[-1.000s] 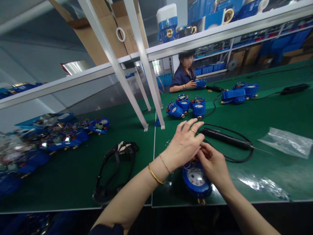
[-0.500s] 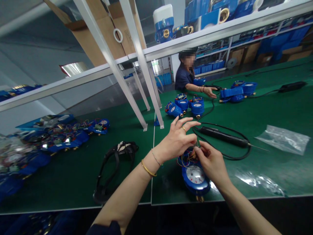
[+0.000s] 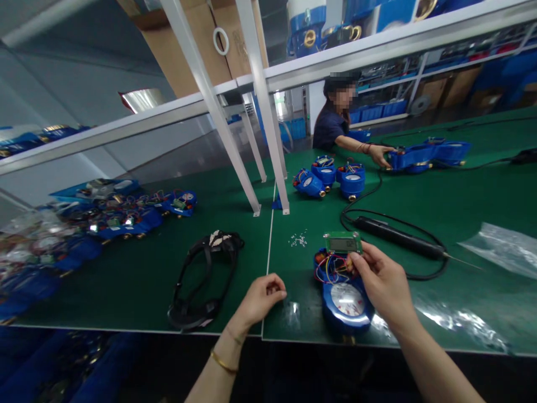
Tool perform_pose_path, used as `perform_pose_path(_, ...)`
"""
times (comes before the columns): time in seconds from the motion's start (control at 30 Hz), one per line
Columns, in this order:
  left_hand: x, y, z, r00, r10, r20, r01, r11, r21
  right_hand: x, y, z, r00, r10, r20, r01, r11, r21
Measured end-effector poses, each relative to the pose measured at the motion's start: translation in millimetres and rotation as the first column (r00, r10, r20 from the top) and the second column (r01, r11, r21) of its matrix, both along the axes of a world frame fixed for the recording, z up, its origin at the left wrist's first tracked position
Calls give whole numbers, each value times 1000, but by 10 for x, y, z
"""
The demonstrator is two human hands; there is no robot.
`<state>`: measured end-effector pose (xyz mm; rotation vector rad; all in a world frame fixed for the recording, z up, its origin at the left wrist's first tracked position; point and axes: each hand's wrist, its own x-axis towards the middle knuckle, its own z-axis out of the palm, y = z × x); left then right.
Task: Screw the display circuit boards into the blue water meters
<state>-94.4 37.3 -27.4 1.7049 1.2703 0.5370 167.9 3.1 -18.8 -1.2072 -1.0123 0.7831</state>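
My right hand pinches a small green circuit board with an LCD display by its right end. The board is held up over the wired end of a blue water meter, which lies on the green table with its round dial facing up. Red, yellow and other thin wires run in the meter's open compartment below the board. My left hand is low over the table, left of the meter, apart from it. Its fingers are curled in; whether they hold something small is hidden. Tiny white pieces lie scattered beyond it.
A black pen-shaped tool with a thin metal tip and its cable lie at right, near a plastic bag. A black head strap lies at left. Several meters stand by the shelf post. A co-worker's hand touches meters opposite.
My left hand has left the board and moved down and left. The board's display now shows in my right hand. The co-worker's hand has reached the meters at its side.
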Motion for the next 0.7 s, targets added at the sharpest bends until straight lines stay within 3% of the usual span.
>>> perform_pose_path(0.07, 32, -81, -194, 987, 83, -139, -59, 984, 171, 24, -5, -1, 1000, -3, -15, 3, 1000, -2)
perform_pose_path(0.13, 62, -125, -303, 968, 175, -178, -117, 949, 294, 54, -12, -7, 1000, -6, -21, 6, 1000, -2)
perform_pose_path(0.33, 71, -122, -348, 934, 306, -186, -238, 919, 315, 116, -42, -58, 999, 3, -42, -3, 1000, -18)
perform_pose_path(0.43, 74, -207, -348, 921, 375, -108, -319, 882, 347, 115, -47, -61, 999, -27, -37, 25, 999, -34)
perform_pose_path(0.57, 12, -528, -344, 887, 459, 46, -438, 806, 397, 128, -44, -3, 998, -66, -7, 65, 997, -50)
perform_pose_path(0.7, -153, -1050, -360, 827, 551, 109, -546, 742, 389, 210, -148, -25, 992, -102, 78, 109, 990, -93)
